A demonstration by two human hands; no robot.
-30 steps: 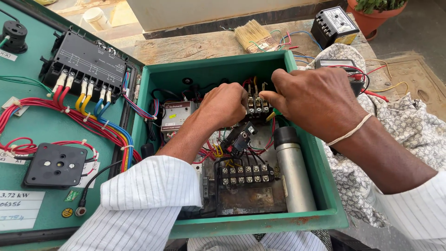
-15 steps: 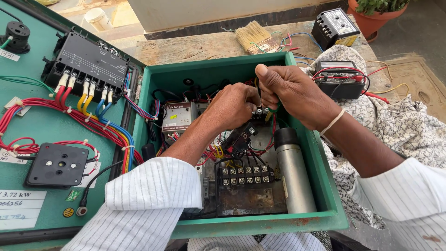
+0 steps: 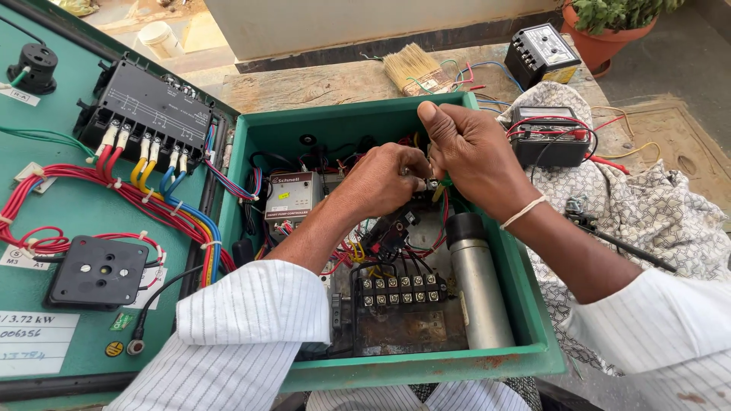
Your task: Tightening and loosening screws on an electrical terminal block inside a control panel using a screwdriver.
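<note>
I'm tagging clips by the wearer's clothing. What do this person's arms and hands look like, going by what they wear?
Both arms wear white shirt sleeves with fine dark pinstripes, pushed up to about the elbows, leaving the forearms bare. The left hand and right hand are bare, no gloves. A thin pale band circles the right wrist. No watch or rings show.

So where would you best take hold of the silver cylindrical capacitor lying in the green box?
Probably the bare metal body of the capacitor, pinched across its width from above. It lies lengthwise by the green box's right wall, its black cap toward the right hand, so sideways access looks tight.
</note>
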